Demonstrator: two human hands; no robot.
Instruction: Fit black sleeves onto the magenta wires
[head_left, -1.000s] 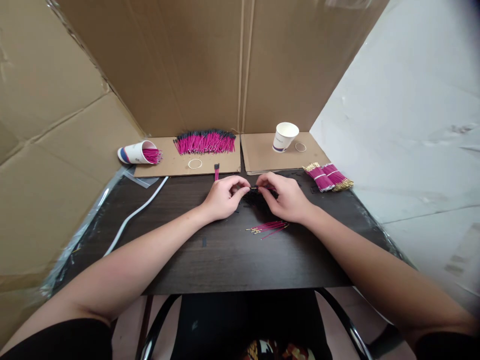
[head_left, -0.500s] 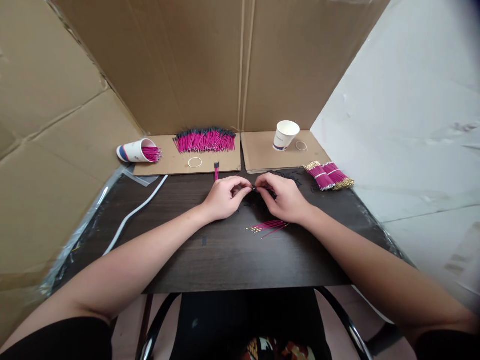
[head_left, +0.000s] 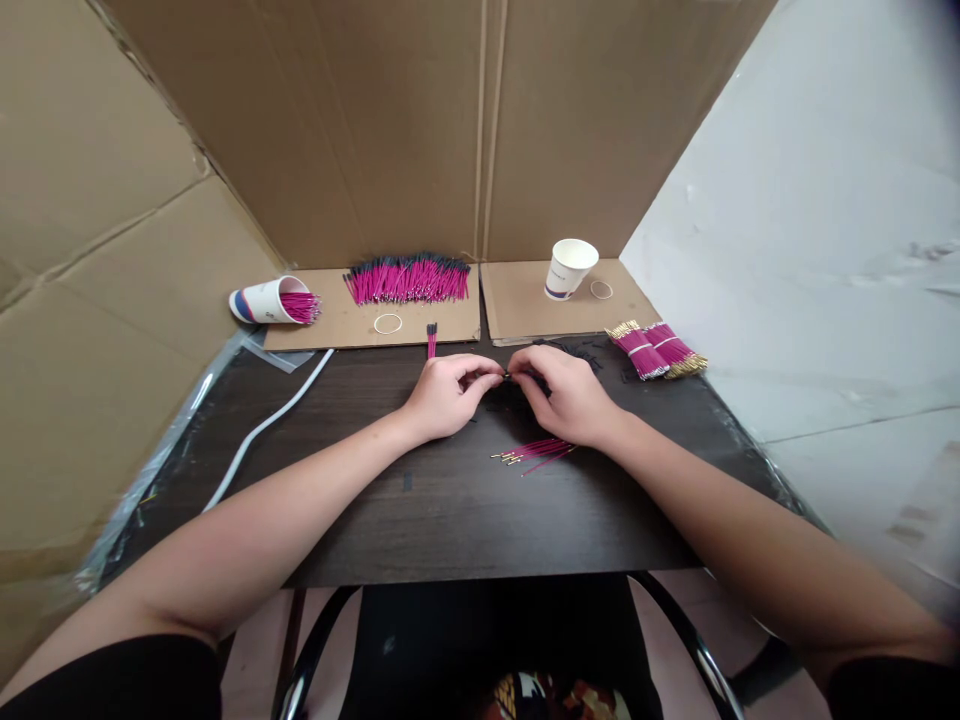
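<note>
My left hand (head_left: 448, 392) and my right hand (head_left: 566, 392) meet fingertip to fingertip over the middle of the dark table (head_left: 420, 510). Both are pinched on a thin, small piece between them that is too small to name. Under the fingers lies a heap of small black bits (head_left: 510, 398). A few loose pink pins with gold tips (head_left: 534, 453) lie just in front of my right hand. A short pair of pink pins (head_left: 431, 341) lies behind my left hand.
A wide pile of pink pins (head_left: 409, 280) and a rubber ring (head_left: 388, 323) lie on cardboard at the back. A tipped cup with pins (head_left: 266, 301) lies back left, an upright paper cup (head_left: 570, 268) back right. Two banded bundles (head_left: 656, 351) lie right. A white cable (head_left: 262, 428) runs left.
My hands have stayed pinched together at the table's middle; the fingers shifted only slightly. The view has tilted a little.
</note>
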